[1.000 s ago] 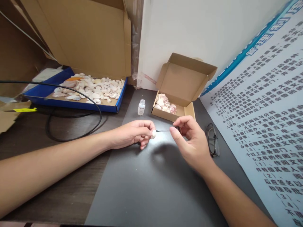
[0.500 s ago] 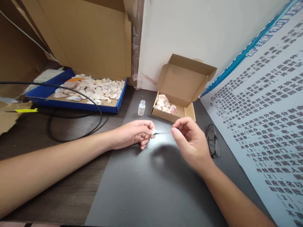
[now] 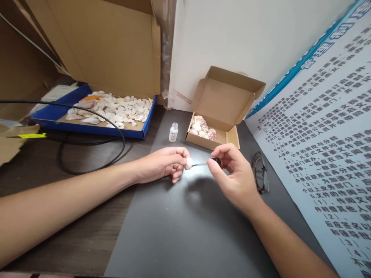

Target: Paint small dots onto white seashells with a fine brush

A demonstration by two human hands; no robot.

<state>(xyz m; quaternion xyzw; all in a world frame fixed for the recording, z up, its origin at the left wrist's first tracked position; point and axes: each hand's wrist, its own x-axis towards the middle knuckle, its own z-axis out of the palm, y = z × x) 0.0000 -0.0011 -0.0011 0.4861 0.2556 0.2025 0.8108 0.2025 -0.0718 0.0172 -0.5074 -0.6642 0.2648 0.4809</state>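
Note:
My left hand [image 3: 162, 164] rests on the dark mat [image 3: 185, 227] and pinches a small white shell [image 3: 189, 163] at its fingertips. My right hand [image 3: 232, 173] is closed on a thin brush with a black cap [image 3: 216, 162]; the brush tip touches the shell. A small clear bottle [image 3: 173, 132] stands without a cap just behind my hands. Behind it to the right sits an open small cardboard box [image 3: 228, 136] holding pinkish shells [image 3: 202, 129].
A blue tray [image 3: 87, 125] with several white shells lies at the back left, in front of a large cardboard box [image 3: 107, 42]. A black cable [image 3: 95, 144] loops on the wooden desk. Glasses [image 3: 260, 172] lie at the right, beside a printed poster [image 3: 324, 146].
My right hand has shifted slightly and turned, bringing the brush tip against the shell and showing the black cap again. My left hand has stayed almost still with the shell.

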